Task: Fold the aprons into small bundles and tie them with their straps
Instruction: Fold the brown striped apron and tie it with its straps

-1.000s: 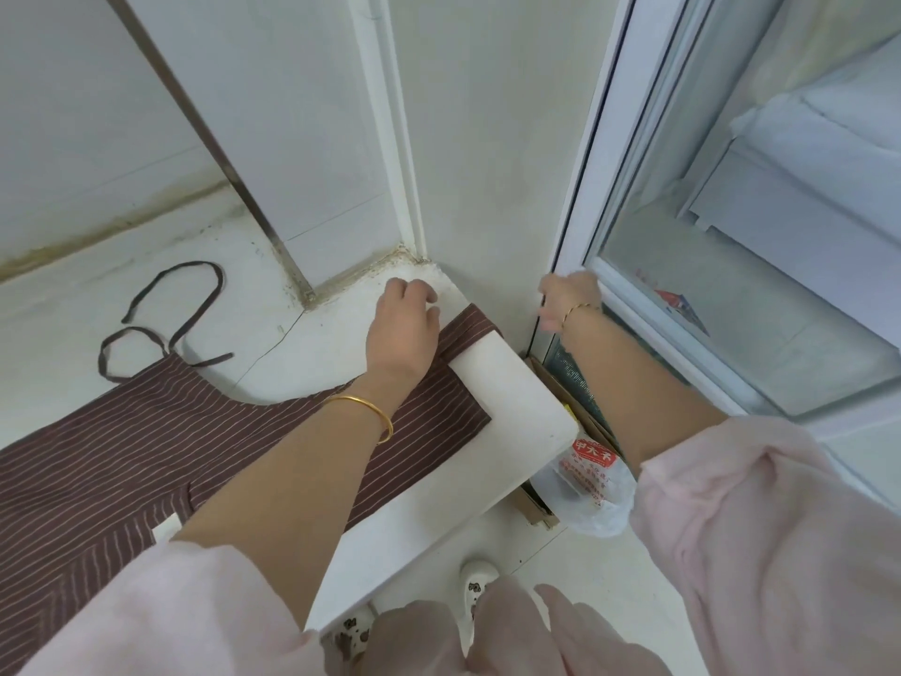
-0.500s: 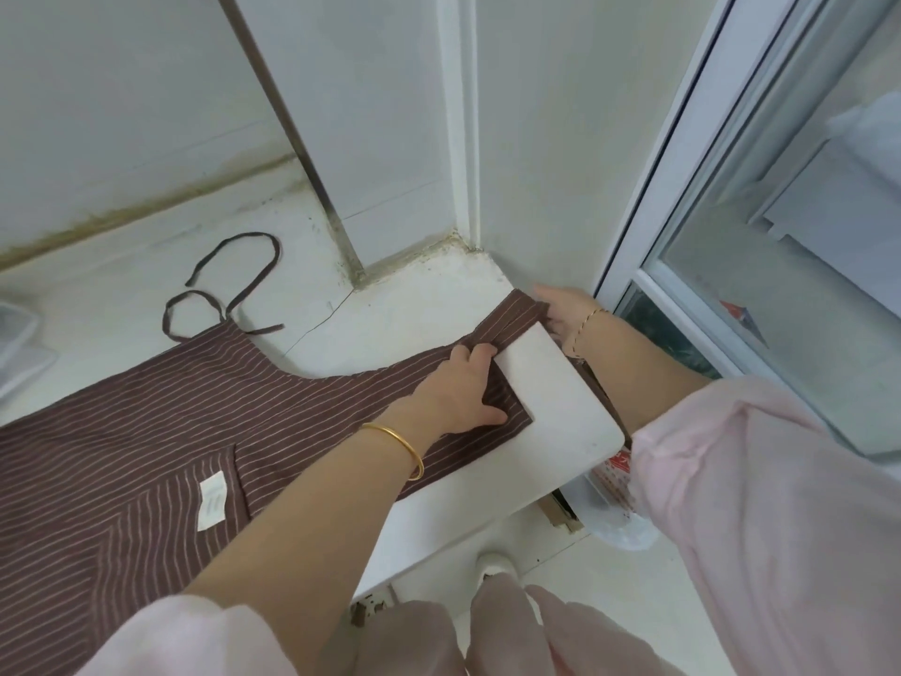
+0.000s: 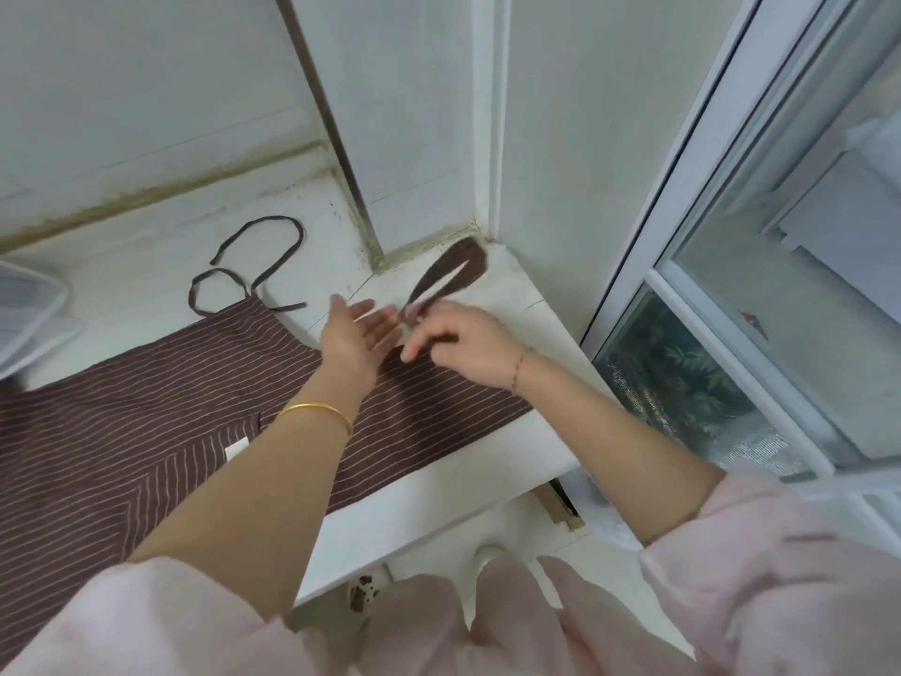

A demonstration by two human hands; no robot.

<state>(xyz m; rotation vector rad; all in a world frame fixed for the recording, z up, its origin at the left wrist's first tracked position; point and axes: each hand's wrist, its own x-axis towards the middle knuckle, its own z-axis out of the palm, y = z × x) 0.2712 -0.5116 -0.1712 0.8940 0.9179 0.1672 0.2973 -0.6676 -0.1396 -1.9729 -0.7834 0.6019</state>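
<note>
Apron [image 3: 146, 407], brown with pale stripes, spread flat along the white counter [image 3: 439, 490], its label [image 3: 236, 448] facing up. At upper left one thin strap [image 3: 278, 218] lies in loose curls on the counter, clear of the cloth. Left hand [image 3: 348, 334], centre, hovers just over the apron's upper edge with fingers straight and spread, gripping nothing. Right hand [image 3: 463, 344], just beside it, has its fingers curled and appears to pinch the base of the wide neck loop [image 3: 475, 256], which stretches away toward the wall corner; motion blur hides the exact grip. Window frame [image 3: 682, 187] stands at far right.

Step in hand, as judged: laying the neck loop onto the cloth before the first fold. To do it well, bring the loop flat and untwisted inside the apron's outline, press the cloth with the left palm so it does not slide, and leave the thin strap out for tying.
</note>
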